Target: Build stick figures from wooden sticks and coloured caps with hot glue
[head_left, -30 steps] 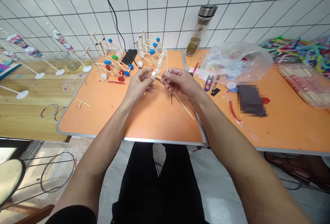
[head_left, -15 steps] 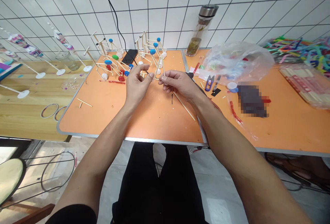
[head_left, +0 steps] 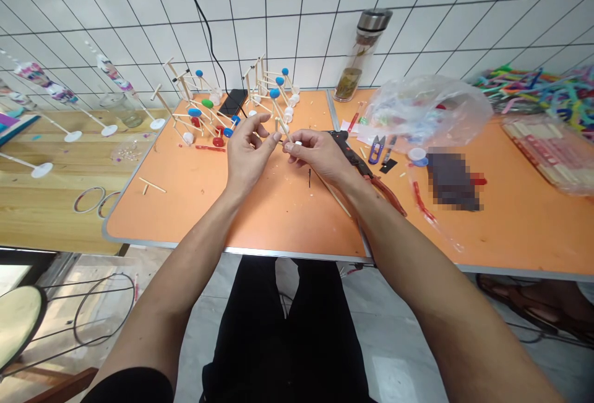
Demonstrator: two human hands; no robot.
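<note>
My left hand (head_left: 249,154) is closed, thumb and fingers pinching a thin wooden stick whose upper end shows just above the thumb. Opposite it, my right hand (head_left: 319,154) pinches another pale wooden stick (head_left: 283,129), which leans up and left so that the two sticks meet between my fingertips. A small white piece shows at the right fingers; its kind is unclear. Just behind my hands stand stick models with blue caps, one on the left (head_left: 184,112) and one further right (head_left: 264,81). Beneath my right wrist lies a long loose stick (head_left: 336,197).
Pliers with red handles (head_left: 387,194), purple thread snips (head_left: 377,150) and a clear plastic bag (head_left: 429,112) lie to the right. A glass bottle (head_left: 355,62) stands by the wall. Behind the models is a black phone (head_left: 232,103). Short sticks (head_left: 152,184) lie at left.
The stick in my right hand has tipped from nearly upright to leaning left, against the one at my left hand. My right forearm has shifted slightly, uncovering more of the pliers.
</note>
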